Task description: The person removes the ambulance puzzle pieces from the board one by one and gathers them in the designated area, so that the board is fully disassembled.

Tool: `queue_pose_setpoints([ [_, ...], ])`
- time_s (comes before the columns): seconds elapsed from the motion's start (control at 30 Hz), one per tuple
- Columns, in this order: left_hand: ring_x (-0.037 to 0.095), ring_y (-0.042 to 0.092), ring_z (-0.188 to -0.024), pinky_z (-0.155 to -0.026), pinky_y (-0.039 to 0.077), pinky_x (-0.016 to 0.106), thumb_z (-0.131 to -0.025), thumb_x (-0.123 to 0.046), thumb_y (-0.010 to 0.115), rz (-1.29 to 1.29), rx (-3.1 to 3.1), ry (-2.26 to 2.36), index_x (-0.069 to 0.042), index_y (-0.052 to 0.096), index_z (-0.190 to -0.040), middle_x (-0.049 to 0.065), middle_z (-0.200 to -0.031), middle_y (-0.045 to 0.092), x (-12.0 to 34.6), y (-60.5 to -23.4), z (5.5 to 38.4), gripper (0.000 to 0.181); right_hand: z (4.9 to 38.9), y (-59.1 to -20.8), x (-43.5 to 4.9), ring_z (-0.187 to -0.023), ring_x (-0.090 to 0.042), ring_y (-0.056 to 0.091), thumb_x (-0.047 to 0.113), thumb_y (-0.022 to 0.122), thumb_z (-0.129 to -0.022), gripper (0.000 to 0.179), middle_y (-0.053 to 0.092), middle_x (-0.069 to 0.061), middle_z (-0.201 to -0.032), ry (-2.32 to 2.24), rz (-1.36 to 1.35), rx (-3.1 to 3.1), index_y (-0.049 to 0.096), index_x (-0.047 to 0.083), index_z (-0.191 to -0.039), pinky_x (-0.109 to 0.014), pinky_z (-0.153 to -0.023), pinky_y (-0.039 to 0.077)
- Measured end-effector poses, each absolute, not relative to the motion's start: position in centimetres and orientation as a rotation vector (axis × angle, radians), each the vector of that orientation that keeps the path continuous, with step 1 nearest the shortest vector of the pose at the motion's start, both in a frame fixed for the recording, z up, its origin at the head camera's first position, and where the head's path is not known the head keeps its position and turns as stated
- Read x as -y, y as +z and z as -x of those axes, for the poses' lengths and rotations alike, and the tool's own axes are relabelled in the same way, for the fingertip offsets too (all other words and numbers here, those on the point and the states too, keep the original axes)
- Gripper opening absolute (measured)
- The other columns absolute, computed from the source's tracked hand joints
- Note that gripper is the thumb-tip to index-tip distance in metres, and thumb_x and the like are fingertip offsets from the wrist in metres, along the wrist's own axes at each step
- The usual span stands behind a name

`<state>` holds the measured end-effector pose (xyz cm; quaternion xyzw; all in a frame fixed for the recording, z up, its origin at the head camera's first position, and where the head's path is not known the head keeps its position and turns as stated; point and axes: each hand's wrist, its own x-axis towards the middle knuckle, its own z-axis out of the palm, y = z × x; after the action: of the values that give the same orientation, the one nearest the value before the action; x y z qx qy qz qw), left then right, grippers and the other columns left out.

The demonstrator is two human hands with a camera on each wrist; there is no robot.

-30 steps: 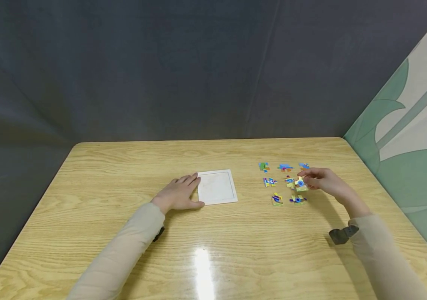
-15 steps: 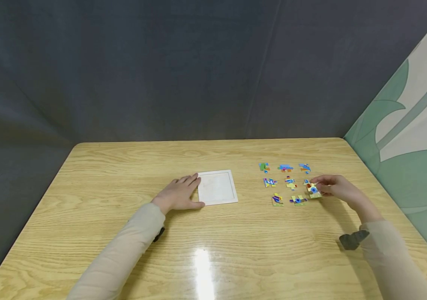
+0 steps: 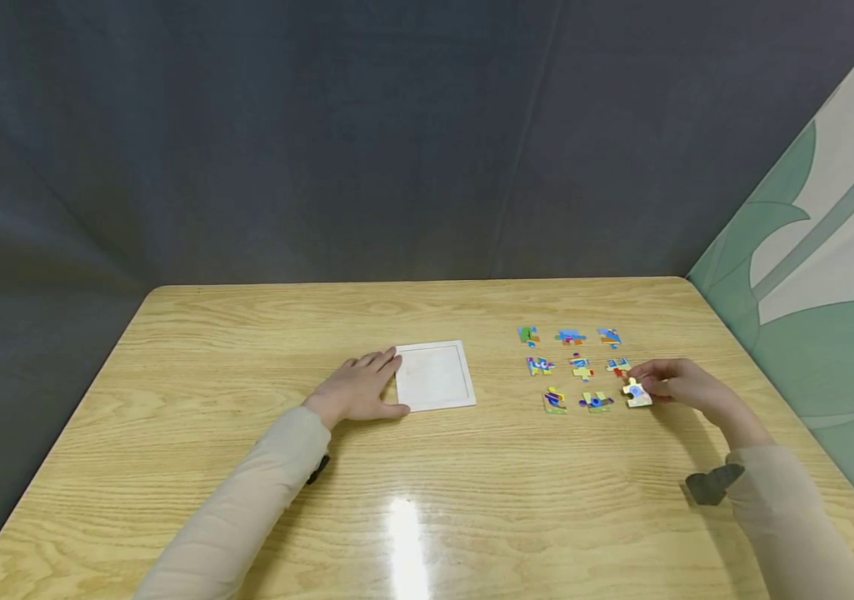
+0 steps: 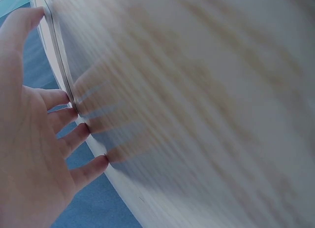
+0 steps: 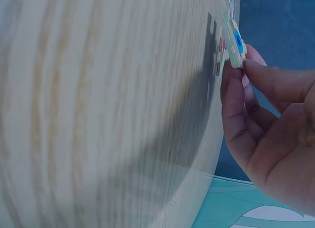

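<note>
My right hand [image 3: 677, 387] pinches a puzzle piece [image 3: 637, 392] with a blue round mark between thumb and fingers, at the lower right of a group of pieces. In the right wrist view the pinched puzzle piece [image 5: 235, 41] stands tilted, just off the table, its shadow beside it. My left hand [image 3: 359, 388] lies with fingers spread at the left edge of a flat white square tray [image 3: 436, 376]. In the left wrist view the left hand's fingertips [image 4: 98, 164] touch the table, and the thumb reaches the tray's edge.
Several colourful puzzle pieces lie apart in rows, among them a green one [image 3: 527, 335], a blue one [image 3: 610, 337] and a yellow-and-blue one [image 3: 596, 402]. A dark curtain [image 3: 427, 150] stands behind the wooden table [image 3: 427, 475], and a patterned cloth [image 3: 831, 275] at the right.
My right hand has carried the pinched puzzle piece right and toward me, from over the middle row to the lower right corner of the group. The left hand and tray have stayed put.
</note>
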<state>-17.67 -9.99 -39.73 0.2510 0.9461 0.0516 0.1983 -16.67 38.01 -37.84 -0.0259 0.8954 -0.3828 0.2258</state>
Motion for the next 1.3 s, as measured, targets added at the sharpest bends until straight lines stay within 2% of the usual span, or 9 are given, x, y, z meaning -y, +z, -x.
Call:
queue_pose_setpoints([
  [0.63,0.027,0.01,-0.151,-0.12,0.019,0.052,-0.092,-0.062,0.045,-0.72,-2.64,0.169,-0.012,0.011,-0.155,0.005,-0.163,0.004,10.08,-39.29,17.32,0.087,16.29,-37.75,-38.33,-0.076,0.006,0.053,0.003,0.048,-0.097,0.04,0.059,0.016,-0.086,-1.106,0.104,-2.392,0.039,-0.025,-0.125,-0.017,-0.069,0.052],
  [1.3,0.025,0.009,-0.151,-0.121,0.017,0.052,-0.092,-0.063,0.044,-0.703,-2.634,0.152,-0.013,0.009,-0.155,0.003,-0.163,0.003,10.08,-39.19,17.26,0.087,16.49,-38.41,-38.86,-0.077,0.008,0.056,0.008,0.053,-0.096,0.044,0.06,0.017,-0.085,-1.107,0.048,-2.414,0.042,-0.023,-0.125,-0.016,-0.07,0.053],
])
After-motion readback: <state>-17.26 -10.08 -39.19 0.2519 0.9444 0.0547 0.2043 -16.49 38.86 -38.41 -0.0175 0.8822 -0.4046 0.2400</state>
